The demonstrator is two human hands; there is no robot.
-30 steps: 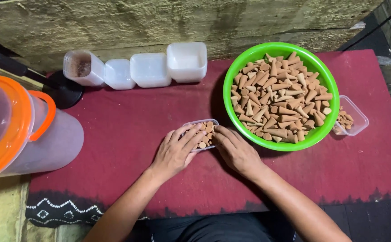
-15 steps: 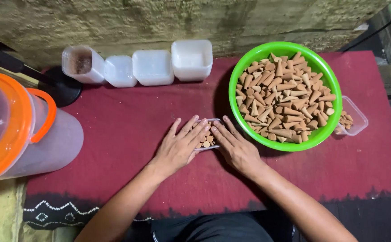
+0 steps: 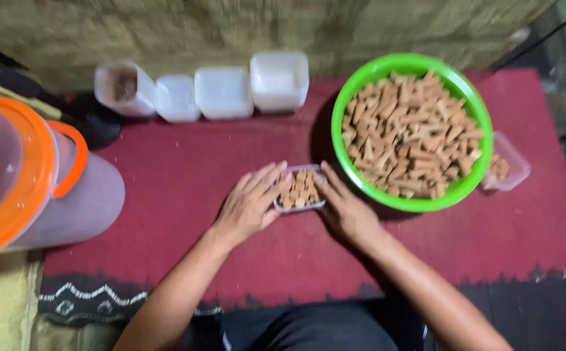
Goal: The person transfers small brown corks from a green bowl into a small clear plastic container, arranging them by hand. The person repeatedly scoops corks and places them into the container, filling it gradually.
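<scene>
Clear plastic small tray of brown pieces sits on red cloth, just left of green bowl | left hand, right hand flank it, fingers spread, touching both short sides | both equally near

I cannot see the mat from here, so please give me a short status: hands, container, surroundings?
Left hand and right hand flank small clear container of brown cones, touching its sides. Green bowl of cones close right. Nothing between.

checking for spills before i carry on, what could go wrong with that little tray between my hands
The small clear tray looks heaped with brown pieces, so squeezing it between the left hand and right hand might spill some onto the red cloth. The green bowl sits right beside it, so a nudge seems possible.
</scene>
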